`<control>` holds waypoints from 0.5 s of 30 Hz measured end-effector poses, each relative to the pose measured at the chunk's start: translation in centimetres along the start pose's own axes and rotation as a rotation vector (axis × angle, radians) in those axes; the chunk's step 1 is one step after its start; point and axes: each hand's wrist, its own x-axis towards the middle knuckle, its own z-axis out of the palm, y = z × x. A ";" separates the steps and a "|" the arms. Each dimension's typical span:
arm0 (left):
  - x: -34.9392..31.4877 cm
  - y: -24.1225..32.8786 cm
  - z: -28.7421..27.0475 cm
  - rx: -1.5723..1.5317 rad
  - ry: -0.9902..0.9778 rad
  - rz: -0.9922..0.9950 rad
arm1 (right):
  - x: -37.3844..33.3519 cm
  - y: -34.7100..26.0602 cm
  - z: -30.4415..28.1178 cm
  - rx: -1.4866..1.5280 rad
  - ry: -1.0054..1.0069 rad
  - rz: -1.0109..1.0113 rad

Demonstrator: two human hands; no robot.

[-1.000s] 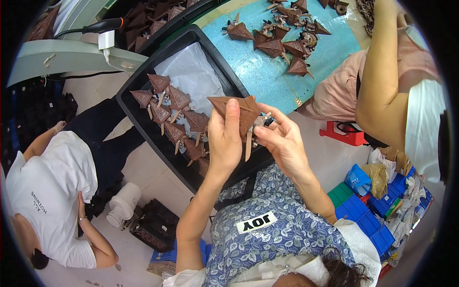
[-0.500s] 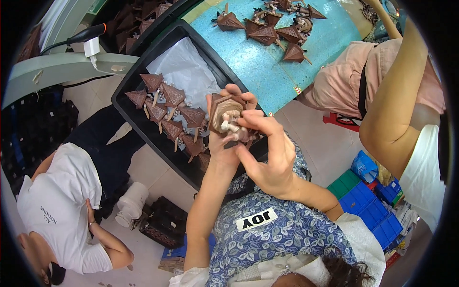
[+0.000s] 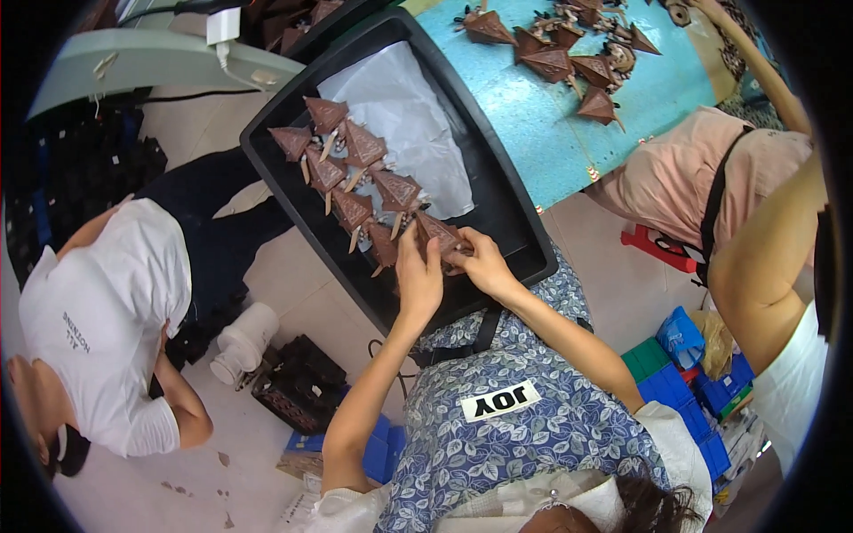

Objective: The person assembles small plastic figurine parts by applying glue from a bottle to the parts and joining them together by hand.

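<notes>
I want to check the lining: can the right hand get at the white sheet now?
Probably yes: the sheet lies largely uncovered in the tray, and nothing seems to block the right hand, though it would first have to leave the brown piece.

Wearer's two hands [image 3: 419, 282] [image 3: 485, 266], one held figurine [image 3: 438, 234]

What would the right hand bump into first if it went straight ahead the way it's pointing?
The brown pointy piece, right at the right hand's fingertips. Beyond it, maybe the left hand, but depth is hard to judge.
</notes>
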 end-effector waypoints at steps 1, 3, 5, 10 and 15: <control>-0.4 0.1 -0.6 -0.075 -0.031 -0.117 | 0.6 0.6 0.8 0.247 -0.041 0.086; -0.6 0.0 -1.3 0.040 0.021 0.074 | 1.3 1.8 2.1 0.488 -0.086 0.178; -1.0 1.7 -0.9 0.263 0.011 0.108 | 2.1 2.2 2.6 0.476 -0.043 0.132; -0.8 2.6 0.3 0.665 0.011 0.115 | 2.4 0.4 1.6 -0.540 0.052 -0.060; -0.7 2.5 1.0 0.687 -0.012 0.085 | 1.6 -3.1 -1.3 -0.975 0.004 -0.215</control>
